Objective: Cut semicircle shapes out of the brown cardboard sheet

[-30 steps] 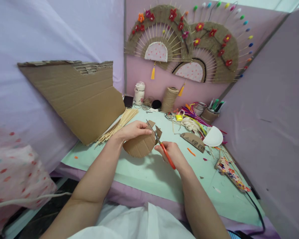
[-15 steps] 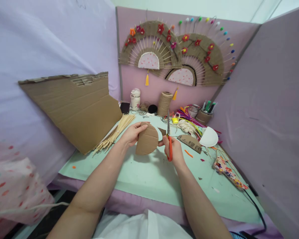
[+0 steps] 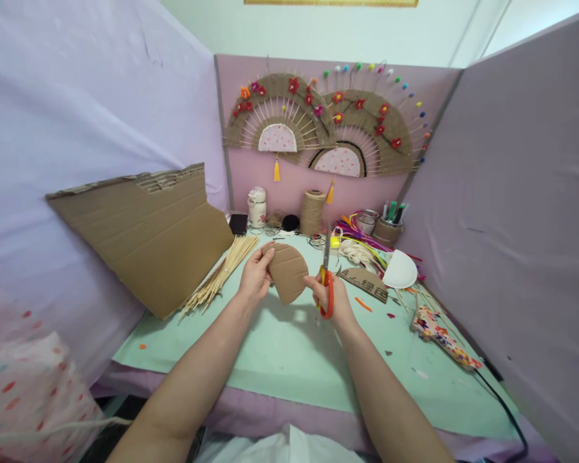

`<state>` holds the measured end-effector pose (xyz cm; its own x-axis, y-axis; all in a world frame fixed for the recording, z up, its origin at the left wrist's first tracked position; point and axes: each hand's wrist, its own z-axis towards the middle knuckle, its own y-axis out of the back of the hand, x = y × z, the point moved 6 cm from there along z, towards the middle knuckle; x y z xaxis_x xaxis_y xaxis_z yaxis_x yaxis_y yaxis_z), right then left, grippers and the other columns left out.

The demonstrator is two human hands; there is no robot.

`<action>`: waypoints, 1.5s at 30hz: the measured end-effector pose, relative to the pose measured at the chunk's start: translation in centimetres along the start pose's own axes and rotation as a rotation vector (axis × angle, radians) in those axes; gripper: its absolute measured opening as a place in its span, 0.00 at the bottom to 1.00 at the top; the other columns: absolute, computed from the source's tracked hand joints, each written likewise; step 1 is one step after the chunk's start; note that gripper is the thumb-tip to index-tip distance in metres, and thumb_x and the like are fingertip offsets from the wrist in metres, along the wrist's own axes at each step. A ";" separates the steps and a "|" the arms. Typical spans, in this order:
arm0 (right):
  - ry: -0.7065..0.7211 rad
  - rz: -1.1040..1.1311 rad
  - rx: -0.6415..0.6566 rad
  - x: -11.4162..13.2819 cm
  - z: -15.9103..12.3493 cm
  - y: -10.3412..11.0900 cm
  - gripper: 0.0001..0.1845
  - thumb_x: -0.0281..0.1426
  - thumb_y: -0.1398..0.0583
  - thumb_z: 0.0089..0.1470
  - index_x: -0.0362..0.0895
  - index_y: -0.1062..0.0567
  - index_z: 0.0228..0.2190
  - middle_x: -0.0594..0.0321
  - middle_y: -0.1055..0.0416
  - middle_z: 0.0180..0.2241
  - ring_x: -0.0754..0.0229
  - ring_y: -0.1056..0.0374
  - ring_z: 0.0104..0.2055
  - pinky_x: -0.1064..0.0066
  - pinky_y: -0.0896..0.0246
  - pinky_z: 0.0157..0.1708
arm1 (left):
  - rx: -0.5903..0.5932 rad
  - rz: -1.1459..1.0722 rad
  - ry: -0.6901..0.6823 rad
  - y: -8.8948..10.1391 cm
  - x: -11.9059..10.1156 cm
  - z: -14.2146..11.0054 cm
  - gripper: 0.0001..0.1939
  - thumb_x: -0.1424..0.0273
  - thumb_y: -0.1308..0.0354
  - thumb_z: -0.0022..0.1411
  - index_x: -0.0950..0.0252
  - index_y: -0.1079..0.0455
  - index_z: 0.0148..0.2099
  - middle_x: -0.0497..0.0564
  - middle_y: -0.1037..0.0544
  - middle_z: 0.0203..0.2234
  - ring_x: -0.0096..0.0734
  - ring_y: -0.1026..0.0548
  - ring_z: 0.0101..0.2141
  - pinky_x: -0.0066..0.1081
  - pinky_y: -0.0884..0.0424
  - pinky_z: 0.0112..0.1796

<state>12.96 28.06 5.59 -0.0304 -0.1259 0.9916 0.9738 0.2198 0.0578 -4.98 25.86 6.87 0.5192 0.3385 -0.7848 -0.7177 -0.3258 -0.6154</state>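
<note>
My left hand (image 3: 257,272) grips the left edge of a brown cardboard piece (image 3: 289,272) with a rounded right side, held above the green tabletop. In my right hand (image 3: 336,297) is a pair of scissors (image 3: 327,283) with orange-red handles, its blades pointing up and away from me. The thumb of that hand reaches toward the right edge of the cardboard piece; whether it touches is hard to tell. Just right of the scissors lies a half-round cardboard piece (image 3: 367,281) with printed characters.
A large cardboard sheet (image 3: 149,238) leans at left beside a bundle of thin sticks (image 3: 222,273). Behind stand a white bottle (image 3: 257,207) and a twine spool (image 3: 312,212). At right lie a white half-round piece (image 3: 400,269) and a flower-patterned glue gun (image 3: 441,334) with a cord.
The scissors have come off the cardboard's edge and now point upward. My left hand has turned the cardboard piece and raised it. A cut scrap beside it is no longer visible. The view has tilted up.
</note>
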 end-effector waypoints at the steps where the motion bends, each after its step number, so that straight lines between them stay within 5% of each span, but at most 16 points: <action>1: -0.003 -0.014 0.021 -0.1 0.1 -0.2 0.23 0.48 0.36 0.40 0.47 0.40 0.24 0.74 0.42 0.12 0.66 0.48 0.14 0.73 0.51 0.16 | -0.005 -0.027 0.011 0.0 0.2 0.0 0.17 0.69 0.32 0.49 0.64 0.26 0.43 0.49 0.21 0.35 0.30 0.25 0.37 0.27 0.31 0.38; 6: 0.074 -0.191 -0.055 -0.1 0.7 0.7 0.19 0.43 0.35 0.36 0.46 0.37 0.20 0.70 0.39 0.16 0.64 0.43 0.20 0.73 0.47 0.21 | -0.006 -0.002 0.194 0.4 1.2 0.1 0.12 0.64 0.35 0.53 0.67 0.26 0.37 0.51 0.21 0.29 0.29 0.25 0.29 0.26 0.30 0.30; 14: 0.103 -0.103 -0.174 0.0 1.3 2.1 0.19 0.45 0.35 0.38 0.45 0.36 0.22 0.67 0.35 0.19 0.64 0.41 0.22 0.72 0.45 0.23 | -0.039 0.013 0.265 1.3 1.0 0.7 0.07 0.76 0.39 0.54 0.72 0.25 0.37 0.53 0.22 0.25 0.28 0.24 0.24 0.25 0.28 0.25; 18: 0.046 0.008 -0.259 0.1 1.2 2.9 0.20 0.45 0.36 0.41 0.46 0.37 0.23 0.68 0.36 0.17 0.65 0.44 0.17 0.73 0.48 0.19 | -0.108 -0.083 0.229 1.4 1.0 0.9 0.05 0.78 0.41 0.57 0.69 0.26 0.37 0.52 0.21 0.28 0.26 0.23 0.28 0.25 0.26 0.31; 25: 0.053 0.048 -0.155 0.1 1.2 1.9 0.23 0.46 0.33 0.38 0.45 0.36 0.24 0.63 0.30 0.20 0.65 0.40 0.18 0.74 0.49 0.18 | -0.237 -0.230 0.160 2.3 0.4 1.7 0.06 0.76 0.42 0.61 0.63 0.28 0.41 0.49 0.20 0.31 0.24 0.21 0.34 0.26 0.26 0.42; 32: 0.063 0.139 -0.237 -0.8 1.8 2.6 0.20 0.42 0.34 0.40 0.45 0.38 0.25 0.58 0.25 0.29 0.64 0.37 0.20 0.73 0.47 0.19 | -0.195 -0.248 0.213 1.4 1.4 1.0 0.08 0.79 0.46 0.63 0.65 0.28 0.41 0.51 0.20 0.29 0.26 0.21 0.33 0.27 0.25 0.41; 40: 0.025 0.199 -0.253 -0.7 1.7 2.8 0.23 0.47 0.35 0.40 0.47 0.41 0.24 0.77 0.47 0.11 0.68 0.50 0.12 0.74 0.55 0.14 | -0.058 -0.219 0.266 0.7 2.2 0.8 0.10 0.78 0.45 0.62 0.66 0.29 0.46 0.55 0.19 0.36 0.31 0.21 0.38 0.35 0.26 0.47; 45: 0.028 0.273 -0.255 -0.8 1.7 2.8 0.22 0.44 0.34 0.40 0.47 0.41 0.24 0.77 0.46 0.10 0.68 0.51 0.12 0.75 0.56 0.13 | -0.003 -0.166 0.254 0.4 2.1 0.7 0.08 0.78 0.45 0.62 0.66 0.27 0.43 0.55 0.20 0.38 0.31 0.21 0.40 0.34 0.27 0.48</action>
<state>15.32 30.37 5.13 0.2406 -0.1231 0.9628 0.9702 0.0015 -0.2422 -4.50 27.08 4.99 0.7290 0.1554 -0.6666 -0.6122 -0.2875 -0.7366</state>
